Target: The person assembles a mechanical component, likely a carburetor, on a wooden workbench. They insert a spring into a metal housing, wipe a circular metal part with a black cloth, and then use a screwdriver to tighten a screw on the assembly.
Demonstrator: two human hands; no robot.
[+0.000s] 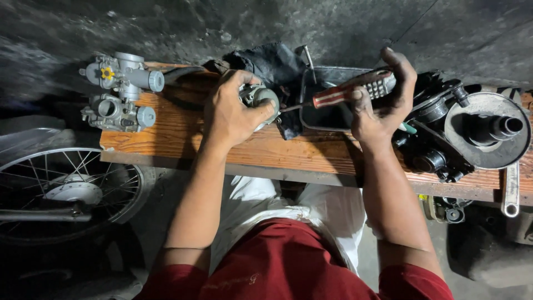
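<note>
Grey metal carburetor part sits in our left hand, fingers wrapped tight round it, over the middle of the wooden bench. Red-handled screwdriver in our right hand, fingers closed on the handle, tip at the part. Black tray just behind the tool, dark rag beside it. Two carburetors at the bench's left end, well apart. Black engine parts and a round pulley crowd the right end; wrench hangs over the front edge. Free plank along the near edge. Spoked wheel on the concrete floor, lower left. Both forearms reach forward, wrists bent inward.
</note>
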